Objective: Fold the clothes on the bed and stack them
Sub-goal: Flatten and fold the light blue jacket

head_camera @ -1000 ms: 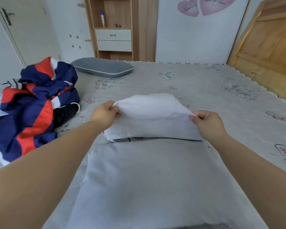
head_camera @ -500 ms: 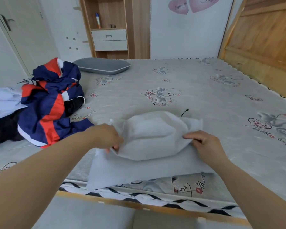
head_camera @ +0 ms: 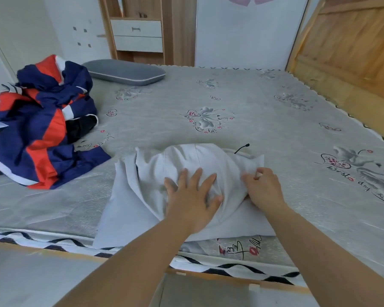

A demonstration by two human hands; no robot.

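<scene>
White garment — left hand flat (right hand pinching).

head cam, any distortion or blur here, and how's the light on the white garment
Head view: wide-angle bending curves the bed edge and stretches both forearms toward the corners; light is soft and even, with only faint shadows in the folds of the white garment under the left hand and right hand; no glare; detail is slightly soft overall, with no clear motion blur on the hands.
</scene>
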